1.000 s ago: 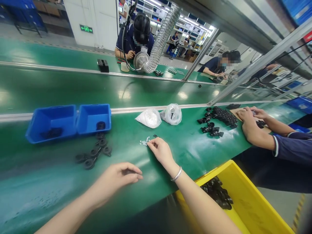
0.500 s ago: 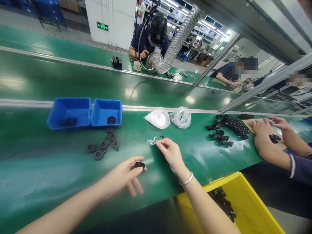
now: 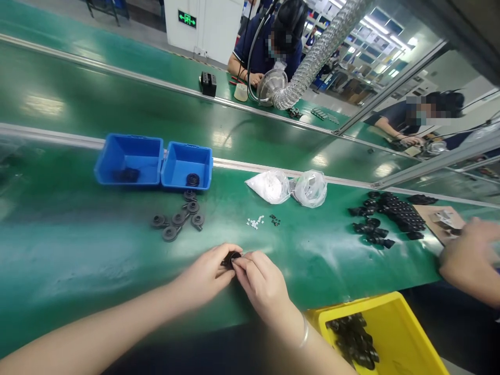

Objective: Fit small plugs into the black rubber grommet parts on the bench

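Observation:
My left hand [image 3: 203,273] is closed around a small black round plastic part [image 3: 229,258], held over the front of the green bench. Fingers of my right hand [image 3: 265,286] are pinched together against the open side of this part; whatever is between them is too small or hidden to make out. Beyond the hands lie a scatter of tiny white pieces [image 3: 255,222] and a few tiny black pieces [image 3: 275,221]. To the left, several dark round parts with short stems [image 3: 179,217] rest on the bench.
Two blue bins [image 3: 128,182] with dark parts stand at the back left. Two clear plastic bags [image 3: 273,187] lie behind the white pieces. Black parts [image 3: 394,211] are massed at right, near a co-worker's blurred hand [image 3: 469,260]. A yellow crate [image 3: 406,333] sits front right.
My right hand has come from the white pieces back to the black part in my left hand. The left fingers have closed more around it. The view has shifted.

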`<action>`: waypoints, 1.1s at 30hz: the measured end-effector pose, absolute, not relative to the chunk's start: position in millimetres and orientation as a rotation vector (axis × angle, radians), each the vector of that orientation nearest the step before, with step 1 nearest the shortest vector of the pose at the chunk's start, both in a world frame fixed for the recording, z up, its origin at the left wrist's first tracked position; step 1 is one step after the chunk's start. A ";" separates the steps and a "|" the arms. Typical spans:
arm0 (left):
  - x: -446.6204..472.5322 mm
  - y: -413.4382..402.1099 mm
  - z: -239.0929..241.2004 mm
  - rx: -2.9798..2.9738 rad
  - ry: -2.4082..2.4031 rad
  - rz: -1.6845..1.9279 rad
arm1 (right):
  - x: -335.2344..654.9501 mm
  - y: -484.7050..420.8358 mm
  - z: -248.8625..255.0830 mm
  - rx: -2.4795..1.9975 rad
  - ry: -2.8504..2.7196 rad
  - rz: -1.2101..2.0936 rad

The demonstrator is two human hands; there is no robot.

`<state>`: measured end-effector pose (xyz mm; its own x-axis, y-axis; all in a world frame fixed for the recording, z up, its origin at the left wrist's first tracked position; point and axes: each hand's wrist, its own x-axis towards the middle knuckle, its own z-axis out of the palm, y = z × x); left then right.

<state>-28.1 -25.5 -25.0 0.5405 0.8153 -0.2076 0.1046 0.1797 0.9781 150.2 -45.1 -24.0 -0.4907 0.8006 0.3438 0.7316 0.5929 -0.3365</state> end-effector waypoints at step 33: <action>-22.1 -22.6 -31.1 1.158 0.827 0.583 | 183.1 -28.5 -17.1 -1.337 -2.077 0.357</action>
